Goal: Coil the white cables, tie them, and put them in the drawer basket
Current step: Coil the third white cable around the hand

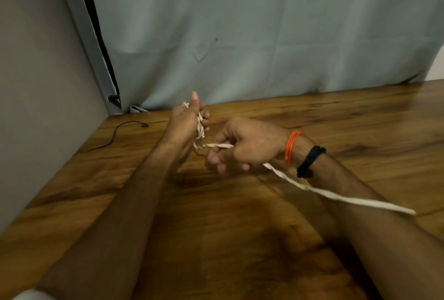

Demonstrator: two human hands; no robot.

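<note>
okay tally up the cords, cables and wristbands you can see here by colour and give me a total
White: 1, the white cable held by the left hand and right hand
Black: 2, the thin black cord on the table and the black wristband
Orange: 1, the orange wristband
Total: 4

Table: I see a wooden tabletop [360, 117] with dark grain, running from the near edge to the back.
Backdrop: a pale grey-blue cloth curtain [264, 23], creased in squares, hangs down to the table's far edge.
Left side: a plain grey panel [31, 83] stands along the table's left edge.
Corner: a dark gap [96, 23] shows between panel and curtain.
Wire: a thin black wire [115, 134] curves across the table near the left panel.
</note>
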